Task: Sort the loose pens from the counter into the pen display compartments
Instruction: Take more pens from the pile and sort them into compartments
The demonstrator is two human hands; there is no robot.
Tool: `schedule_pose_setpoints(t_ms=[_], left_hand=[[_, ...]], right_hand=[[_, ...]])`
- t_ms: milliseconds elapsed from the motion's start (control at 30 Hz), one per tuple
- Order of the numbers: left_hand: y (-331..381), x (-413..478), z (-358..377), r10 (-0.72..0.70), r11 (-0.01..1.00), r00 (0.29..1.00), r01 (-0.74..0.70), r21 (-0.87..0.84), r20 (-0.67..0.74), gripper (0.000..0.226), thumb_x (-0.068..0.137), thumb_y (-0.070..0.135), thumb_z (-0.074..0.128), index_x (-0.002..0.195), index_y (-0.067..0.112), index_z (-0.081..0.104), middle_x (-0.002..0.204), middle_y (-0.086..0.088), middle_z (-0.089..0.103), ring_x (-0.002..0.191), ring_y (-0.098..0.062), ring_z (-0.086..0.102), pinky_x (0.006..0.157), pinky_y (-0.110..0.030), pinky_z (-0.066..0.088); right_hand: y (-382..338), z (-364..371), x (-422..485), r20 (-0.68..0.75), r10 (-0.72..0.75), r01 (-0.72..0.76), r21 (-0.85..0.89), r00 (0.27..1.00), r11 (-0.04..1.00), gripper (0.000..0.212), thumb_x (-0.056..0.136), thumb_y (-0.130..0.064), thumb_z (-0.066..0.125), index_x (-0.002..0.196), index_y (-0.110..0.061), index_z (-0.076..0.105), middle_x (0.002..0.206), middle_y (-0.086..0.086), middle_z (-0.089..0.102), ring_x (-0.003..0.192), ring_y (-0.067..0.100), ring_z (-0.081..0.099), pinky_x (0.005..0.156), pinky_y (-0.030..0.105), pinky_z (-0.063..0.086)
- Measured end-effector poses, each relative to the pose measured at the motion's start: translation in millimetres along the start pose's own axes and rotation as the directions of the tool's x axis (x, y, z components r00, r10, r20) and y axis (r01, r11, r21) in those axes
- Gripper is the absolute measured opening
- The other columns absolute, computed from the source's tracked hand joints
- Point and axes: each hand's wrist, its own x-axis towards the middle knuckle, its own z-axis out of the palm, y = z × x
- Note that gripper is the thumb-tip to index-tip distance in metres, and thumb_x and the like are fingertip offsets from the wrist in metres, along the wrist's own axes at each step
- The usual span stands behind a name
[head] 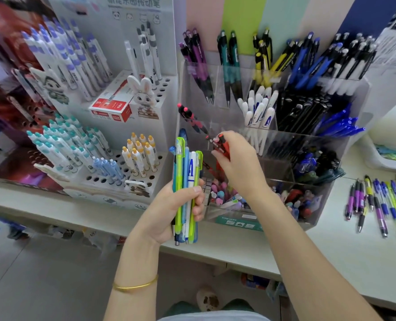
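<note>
Two hands hold pens. The left hand (180, 205) grips a bunch of green, blue and white plastic pens (187, 172) upright, just in front of the clear plastic pen display (359, 98). The right hand (236, 165) grips a few red-and-black pens (220, 144) at a middle-row compartment. Loose purple, blue and yellow pens (377, 200) lie on the white counter (331, 246), far right.

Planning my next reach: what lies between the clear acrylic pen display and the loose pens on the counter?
Head view shows only bare white counter between the clear acrylic pen display and the loose pens.
</note>
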Motion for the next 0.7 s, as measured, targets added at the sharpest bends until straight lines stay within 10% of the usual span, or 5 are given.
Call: schedule_pose_setpoints(t_ms=[167, 367, 533, 700], left_hand=[[-0.7, -2.3, -1.8, -0.005, 1.0, 1.0, 0.006, -0.025, 0.015, 0.024, 0.083, 0.011, 0.057, 0.105, 0.008, 0.047, 0.066, -0.002, 0.049, 0.052, -0.011, 0.047, 0.05, -0.023, 0.044], [-0.9, -3.9, -5.7, 0.007, 0.999, 1.0, -0.008, -0.037, -0.008, 0.024, 0.083, 0.013, 0.058, 0.105, 0.008, 0.049, 0.066, -0.002, 0.051, 0.053, -0.011, 0.049, 0.051, -0.024, 0.045], [-2.0, -3.6, -6.0, 0.002, 0.999, 1.0, -0.002, -0.048, -0.016, 0.021, 0.084, 0.013, 0.058, 0.103, 0.008, 0.051, 0.067, -0.003, 0.052, 0.053, -0.012, 0.049, 0.051, -0.024, 0.046], [-2.8, -3.2, -5.8, 0.0, 0.997, 1.0, 0.0, -0.074, -0.003, 0.022, 0.085, 0.013, 0.056, 0.105, 0.008, 0.05, 0.069, -0.004, 0.052, 0.054, -0.012, 0.049, 0.052, -0.024, 0.046]], right_hand=[[-0.1, -3.9, -1.7, 0.121, 0.046, -0.05, 0.031, 0.992, 0.998, 0.02, 0.085, -0.015, 0.069, 0.104, -0.012, 0.064, 0.092, -0.006, 0.06, 0.087, 0.012, 0.055, 0.074, 0.02, 0.038], [-8.7, -16.1, 2.0, -0.297, 0.208, -0.04, 0.486, 0.932, 0.873, 0.016, 0.096, -0.016, 0.054, 0.085, -0.021, 0.065, 0.066, 0.003, 0.057, 0.055, 0.011, 0.052, 0.058, 0.022, 0.043], [-16.3, -13.1, 12.1, -0.551, -0.128, 0.105, -0.073, 0.825, 0.992, 0.038, 0.099, -0.036, 0.042, 0.068, -0.014, 0.042, 0.072, -0.002, 0.043, 0.068, 0.013, 0.039, 0.059, 0.022, 0.031], [-10.4, 0.0, 9.3, -0.379, -0.113, 0.085, -0.091, 0.918, 0.992, 0.035, 0.095, -0.041, 0.048, 0.071, -0.015, 0.042, 0.074, 0.001, 0.044, 0.061, 0.01, 0.038, 0.05, 0.021, 0.028]])
